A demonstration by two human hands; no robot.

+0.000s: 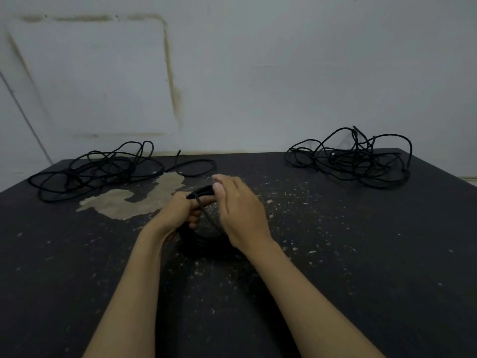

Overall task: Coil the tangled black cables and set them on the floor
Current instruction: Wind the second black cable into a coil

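I'm mid-coil: my left hand [180, 210] grips the black cable coil [206, 239] at the desk's [335, 254] middle, my right hand [240, 210] pinching its top loop. Next: finish wrapping, floor it; tangled cables [95, 169] [353, 158] wait at both far corners

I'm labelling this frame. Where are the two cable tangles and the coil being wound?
left tangle [103, 166], head view, middle of the heap.
right tangle [348, 158], head view, middle of the heap.
coil [206, 241], head view, lower arc between both wrists.
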